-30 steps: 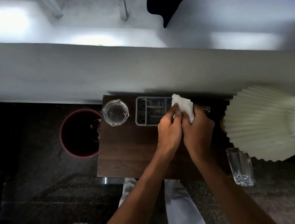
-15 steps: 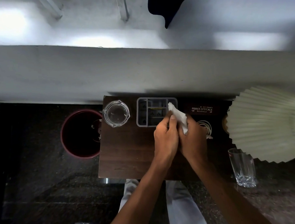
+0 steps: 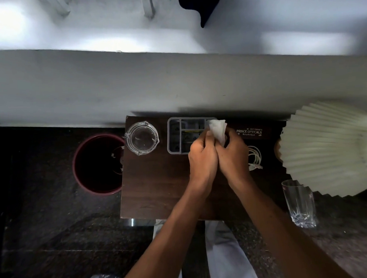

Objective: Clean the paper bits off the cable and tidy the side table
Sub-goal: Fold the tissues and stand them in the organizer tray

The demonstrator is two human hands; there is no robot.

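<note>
Over the middle of the dark wooden side table (image 3: pixel 159 194), my left hand (image 3: pixel 202 159) and my right hand (image 3: pixel 234 157) press together, both closed on a white tissue (image 3: pixel 218 128) that sticks up between the fingertips. A coiled white cable (image 3: pixel 255 157) lies on the table just right of my right hand. Small white paper bits (image 3: pixel 114 156) show inside the dark red bin (image 3: pixel 97 165) left of the table.
A glass ashtray (image 3: pixel 142 137) sits at the table's back left, a grey compartment tray (image 3: pixel 179 136) beside it. A dark spectacle case (image 3: pixel 249 132) lies at the back right. A pleated lampshade (image 3: pixel 330 151) overhangs the right side, and below it stands a drinking glass (image 3: pixel 300 204).
Both hands with the tissue drew back toward me and left, uncovering the spectacle case and cable. The tissue is now more bunched between the fingers.
</note>
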